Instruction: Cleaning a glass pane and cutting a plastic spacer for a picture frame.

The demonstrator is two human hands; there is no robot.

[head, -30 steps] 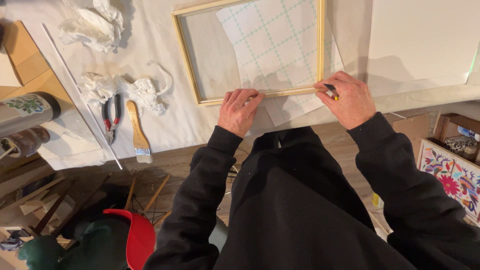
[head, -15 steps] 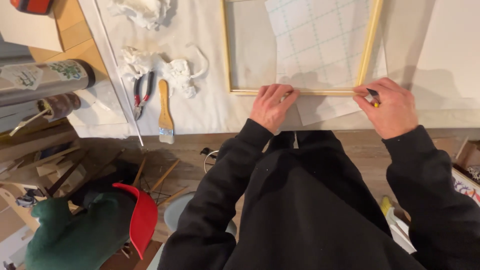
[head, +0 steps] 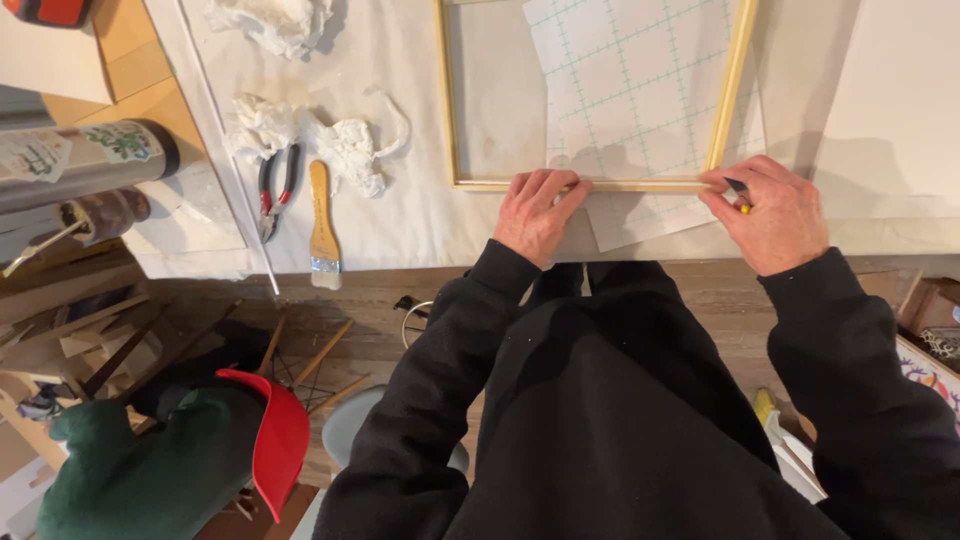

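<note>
**Both hands on the near rail of the wooden frame**

Your left hand is flat on the wooden frame, fingers spread and pressing down on the near rail, not curled around anything. The frame lies on the white-covered table, close to the near edge, its near rail running between your two hands. Your right hand sits at the frame's near right corner, fingers pinched together on a small tool with a dark tip and a yellow end, the tip touching the wood at the corner. What kind of tool it is, you can't tell from here.

A gridded sheet lies under the frame and sticks out past the near rail, between your hands. Off to your left on the table: red-handled pliers, and just beside them a wooden-handled brush, bristles toward the table edge. Crumpled white rags lie just beyond both. A long thin strip runs diagonally past the pliers. Down on the floor, a red cap lies by a green garment.
</note>
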